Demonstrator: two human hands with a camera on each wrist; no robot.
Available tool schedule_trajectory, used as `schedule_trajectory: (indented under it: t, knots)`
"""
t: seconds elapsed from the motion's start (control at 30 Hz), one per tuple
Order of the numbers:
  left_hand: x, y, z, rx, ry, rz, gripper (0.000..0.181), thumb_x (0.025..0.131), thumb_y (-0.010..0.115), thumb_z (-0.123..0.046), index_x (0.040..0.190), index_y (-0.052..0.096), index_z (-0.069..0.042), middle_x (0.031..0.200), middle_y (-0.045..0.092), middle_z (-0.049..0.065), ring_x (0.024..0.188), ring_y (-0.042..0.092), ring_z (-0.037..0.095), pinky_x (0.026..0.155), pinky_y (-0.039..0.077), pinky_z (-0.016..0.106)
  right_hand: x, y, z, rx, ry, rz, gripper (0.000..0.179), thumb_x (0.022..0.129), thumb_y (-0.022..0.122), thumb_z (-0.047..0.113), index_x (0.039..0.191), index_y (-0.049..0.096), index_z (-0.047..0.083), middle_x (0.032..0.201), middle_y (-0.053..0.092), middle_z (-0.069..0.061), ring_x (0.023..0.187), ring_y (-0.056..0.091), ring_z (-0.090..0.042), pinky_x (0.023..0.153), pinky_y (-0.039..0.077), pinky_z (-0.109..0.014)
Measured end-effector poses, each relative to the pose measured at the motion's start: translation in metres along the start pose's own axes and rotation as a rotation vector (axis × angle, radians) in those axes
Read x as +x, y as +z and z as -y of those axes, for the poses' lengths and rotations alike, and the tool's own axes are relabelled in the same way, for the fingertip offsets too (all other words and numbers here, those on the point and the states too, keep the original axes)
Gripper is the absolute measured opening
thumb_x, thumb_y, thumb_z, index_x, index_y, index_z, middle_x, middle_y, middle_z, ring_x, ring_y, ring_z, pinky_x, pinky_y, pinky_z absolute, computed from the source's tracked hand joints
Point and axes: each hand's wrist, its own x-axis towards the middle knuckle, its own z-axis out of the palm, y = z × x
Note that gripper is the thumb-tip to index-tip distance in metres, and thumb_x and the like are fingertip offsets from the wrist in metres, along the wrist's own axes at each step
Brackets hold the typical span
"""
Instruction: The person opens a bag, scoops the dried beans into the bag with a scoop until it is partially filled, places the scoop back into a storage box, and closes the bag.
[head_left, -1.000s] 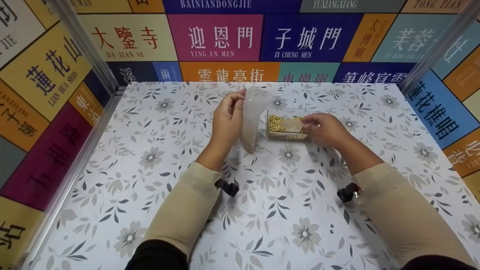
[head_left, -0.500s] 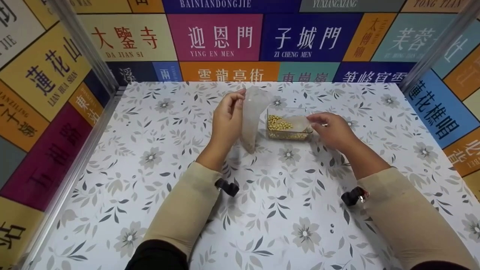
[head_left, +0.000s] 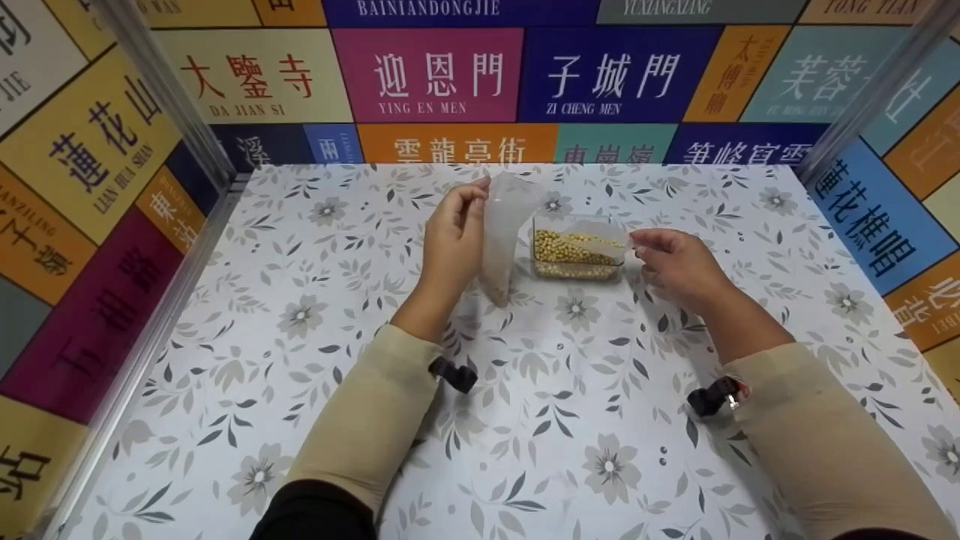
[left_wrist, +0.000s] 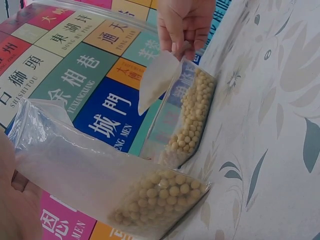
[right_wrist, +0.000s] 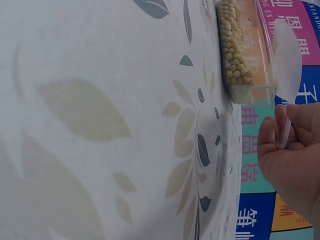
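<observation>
My left hand (head_left: 454, 232) grips the upper side of an upright clear plastic zip bag (head_left: 501, 240). In the left wrist view, soybeans (left_wrist: 160, 195) fill the bag's bottom. Just right of the bag stands a clear rectangular container (right_wrist: 252, 94) partly filled with soybeans (head_left: 559, 249). My right hand (head_left: 679, 266), beyond the container's right end, pinches the thin handle of a translucent white scoop (right_wrist: 287, 60). The scoop's bowl is tilted over the container's rim at the right. Whether the bowl carries beans is hard to tell.
A white table (head_left: 375, 420) with a grey leaf-and-flower print lies under everything. Colourful printed panels (head_left: 427, 75) rise at the back and both sides, meeting at metal corner posts (head_left: 180, 90). A small black device (head_left: 454, 373) sits on each wrist.
My right hand has moved to the right, drawing the scoop from among the beans toward the container's right end and tilting it. The left hand and bag stay almost still.
</observation>
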Motion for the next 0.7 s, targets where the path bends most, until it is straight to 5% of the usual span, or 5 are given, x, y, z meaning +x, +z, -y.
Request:
schedule_trajectory:
  t: [0.17, 0.37, 0.7]
  knots:
    - [0.0, 0.001, 0.0, -0.008, -0.011, -0.007, 0.018, 0.112, 0.053, -0.011, 0.118, 0.065, 0.0, 0.144, 0.07, 0.006, 0.141, 0.061, 0.013, 0.12, 0.048, 0.019, 0.0, -0.002, 0.003, 0.046, 0.005, -0.004, 0.044, 0.113, 0.054, 0.032, 0.155, 0.055, 0.02, 0.157, 0.056, -0.005, 0.134, 0.058, -0.026, 0.097, 0.063, -0.027]
    - [0.001, 0.0, 0.0, -0.006, -0.019, -0.011, 0.016, 0.112, 0.053, -0.012, 0.117, 0.066, -0.005, 0.145, 0.07, 0.005, 0.142, 0.061, 0.013, 0.12, 0.048, 0.018, -0.004, -0.005, 0.016, -0.027, -0.053, -0.041, 0.044, 0.113, 0.055, 0.035, 0.153, 0.058, 0.02, 0.152, 0.06, -0.004, 0.122, 0.061, -0.021, 0.094, 0.06, -0.025]
    - [0.0, 0.001, -0.001, -0.013, -0.019, -0.008, 0.018, 0.113, 0.052, -0.011, 0.119, 0.065, 0.0, 0.145, 0.069, 0.005, 0.142, 0.06, 0.012, 0.121, 0.047, 0.019, -0.011, -0.015, 0.066, -0.048, -0.134, -0.078, 0.043, 0.113, 0.054, 0.036, 0.153, 0.058, 0.022, 0.158, 0.057, -0.004, 0.135, 0.058, -0.018, 0.119, 0.051, -0.042]
